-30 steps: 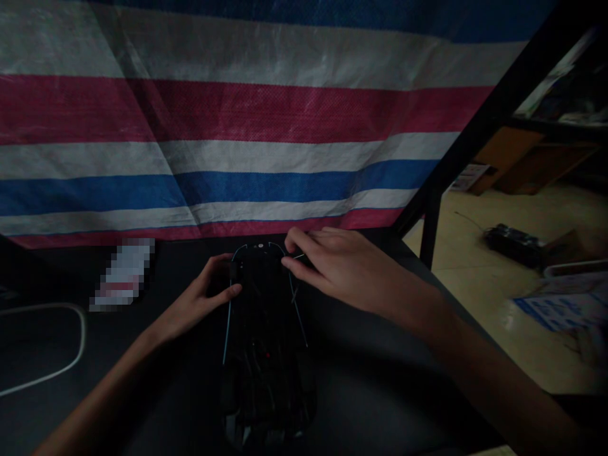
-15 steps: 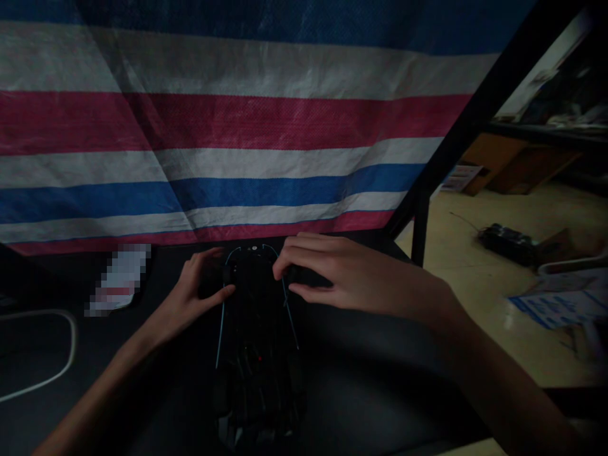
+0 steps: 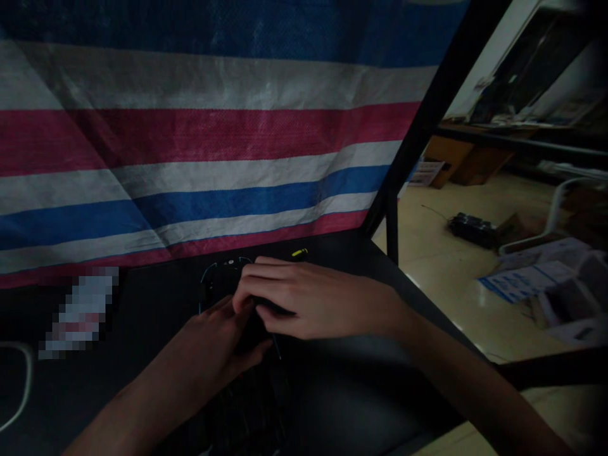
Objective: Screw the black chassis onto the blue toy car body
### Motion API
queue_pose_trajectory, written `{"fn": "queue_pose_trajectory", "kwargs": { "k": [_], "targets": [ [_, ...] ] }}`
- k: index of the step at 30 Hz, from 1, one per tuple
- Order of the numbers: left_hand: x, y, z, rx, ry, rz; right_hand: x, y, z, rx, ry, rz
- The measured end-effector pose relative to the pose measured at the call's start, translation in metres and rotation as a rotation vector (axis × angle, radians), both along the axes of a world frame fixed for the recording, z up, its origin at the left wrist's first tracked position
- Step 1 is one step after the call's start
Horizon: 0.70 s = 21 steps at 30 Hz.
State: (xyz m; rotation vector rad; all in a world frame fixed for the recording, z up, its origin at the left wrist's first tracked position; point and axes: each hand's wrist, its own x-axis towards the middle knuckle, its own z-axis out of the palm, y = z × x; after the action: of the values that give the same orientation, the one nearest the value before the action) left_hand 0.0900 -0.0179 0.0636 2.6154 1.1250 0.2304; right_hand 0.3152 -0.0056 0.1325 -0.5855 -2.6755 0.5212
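Observation:
A black wheeled car chassis with thin pale-blue lines along its front rim lies lengthwise before me on the dark table. My left hand reaches across its front half, fingers bent towards the right side and thumb below. Against those fingers, my right hand is curled over the right front of the chassis, fingertips bent down and thumb close beneath. Both hands are closed around a spot hidden between them, so I cannot make out what they grip.
A small yellow-and-black tool lies near the table's back edge. A blurred-out flat item and a white loop are on the left. Striped sheeting hangs behind. Boxes and a black device stand on the floor at right.
My left hand has moved from the chassis's left side across its top to meet my right hand. The view has shifted right, bringing the yellow tool into sight.

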Motion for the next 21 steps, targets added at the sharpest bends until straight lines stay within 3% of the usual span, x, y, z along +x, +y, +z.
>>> {"fn": "queue_pose_trajectory", "kwargs": {
  "k": [4,10,16,21],
  "targets": [
    [-0.002,0.005,-0.007,0.011,-0.035,0.002,-0.014,-0.001,-0.011,0.015,0.005,-0.058],
    [0.001,0.005,-0.018,0.110,-0.117,0.070,-0.019,0.001,-0.017,0.237,-0.119,-0.343],
    [0.001,0.004,-0.013,0.041,-0.129,0.043,-0.007,-0.001,-0.006,0.046,-0.112,-0.221],
    [0.001,0.003,-0.011,0.029,-0.126,0.042,-0.007,-0.001,-0.007,0.075,-0.135,-0.308]
  ]
}}
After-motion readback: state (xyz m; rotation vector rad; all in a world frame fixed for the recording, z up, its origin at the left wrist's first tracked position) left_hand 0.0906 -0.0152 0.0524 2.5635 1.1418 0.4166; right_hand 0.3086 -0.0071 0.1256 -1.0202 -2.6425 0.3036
